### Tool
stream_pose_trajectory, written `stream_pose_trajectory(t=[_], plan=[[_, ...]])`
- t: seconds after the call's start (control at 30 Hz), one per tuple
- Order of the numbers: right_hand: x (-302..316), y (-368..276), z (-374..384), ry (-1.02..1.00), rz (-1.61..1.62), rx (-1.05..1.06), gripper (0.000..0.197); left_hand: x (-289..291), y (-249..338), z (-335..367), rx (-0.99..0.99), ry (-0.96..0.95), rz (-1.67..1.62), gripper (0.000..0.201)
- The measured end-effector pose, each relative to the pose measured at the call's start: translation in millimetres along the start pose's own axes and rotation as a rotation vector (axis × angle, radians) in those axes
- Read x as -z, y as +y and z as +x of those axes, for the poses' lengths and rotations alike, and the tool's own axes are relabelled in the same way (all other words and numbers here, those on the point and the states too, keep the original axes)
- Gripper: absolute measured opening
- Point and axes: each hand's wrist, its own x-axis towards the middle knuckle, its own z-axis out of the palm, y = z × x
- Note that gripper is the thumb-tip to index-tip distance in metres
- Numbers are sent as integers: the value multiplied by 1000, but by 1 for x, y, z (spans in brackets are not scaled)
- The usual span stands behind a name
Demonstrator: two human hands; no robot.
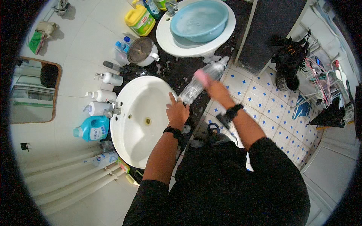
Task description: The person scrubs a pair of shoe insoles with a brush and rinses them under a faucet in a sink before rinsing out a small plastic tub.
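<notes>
The left hand [177, 110] is closed around the lower end of a clear plastic bottle [198, 83], which is held tilted across the near rim of the white washbasin [130, 124], partly over the dark wet bench [181, 71]. The right hand [215, 90] is closed on a pink scrubbing pad [203, 77], pressed against the upper part of the bottle; this hand is blurred, so the exact finger placement cannot be told. For the scrubbing to be done well, the bottle is judged to need a firm hold low down by the left hand, so that it does not turn or slip on its wet surface, while the pad is worked along its length and the bottle is turned in stages until every side is covered. The work is better kept over the basin than over the bench edge, where suds are already seen spreading towards the tiled floor [264, 101]. Beyond the hands, a tap [112, 109] and several white pump bottles [102, 96] are ranged at the far side of the basin, with a blue detergent jug [92, 128] beside them; a second basin holding a blue plastic bowl [199, 20] is set further along
</notes>
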Motion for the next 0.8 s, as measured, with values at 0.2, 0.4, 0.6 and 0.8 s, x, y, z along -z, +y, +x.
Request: stream_pose_trajectory(t=[0.2, 0.4, 0.6, 0.8], plan=[[16, -2, 8, 50, -14, -197, 47, -4, 1, 2, 44, -27, -32, 58], [-2, -51, -22, -204, 14, -50, 46, -5, -6, 3, 37, -21, -61, 55], [36, 16, 18, 102, -68, -177, 37, -6, -2, 2, -2, -1, -74, 55], [-20, -78, -59, -168, 106, -19, 50, -10, -9, 1, 26, -15, -65, 56]])
